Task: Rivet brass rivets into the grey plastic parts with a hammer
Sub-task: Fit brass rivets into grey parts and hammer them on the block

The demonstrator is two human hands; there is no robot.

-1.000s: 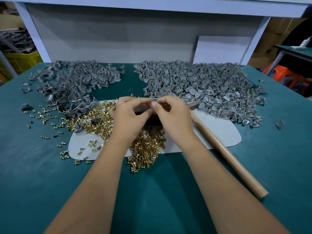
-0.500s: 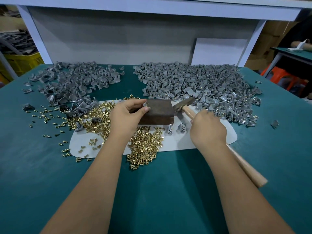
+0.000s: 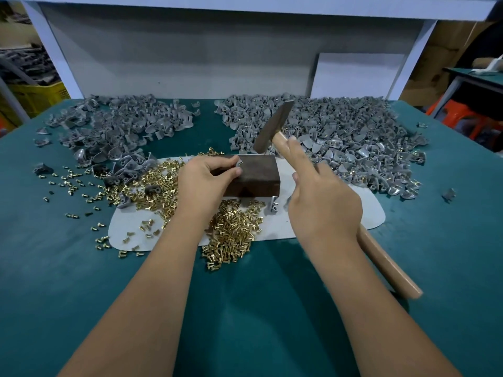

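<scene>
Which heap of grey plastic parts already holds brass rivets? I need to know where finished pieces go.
The larger right-hand heap of grey plastic parts: brass glints show along its near edge. The left-hand heap shows plain grey only.

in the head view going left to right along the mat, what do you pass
scattered brass rivets → left hand → dark block → right hand on the hammer → lone grey part

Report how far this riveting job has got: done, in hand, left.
Done: many parts in the large right-hand heap of grey plastic parts show brass, so they look riveted. In hand: the left hand pinches one small grey part on the dark brown block, while the right hand holds the wooden-handled hammer raised above it. Left: the left-hand heap of grey parts and the loose brass rivets.
</scene>
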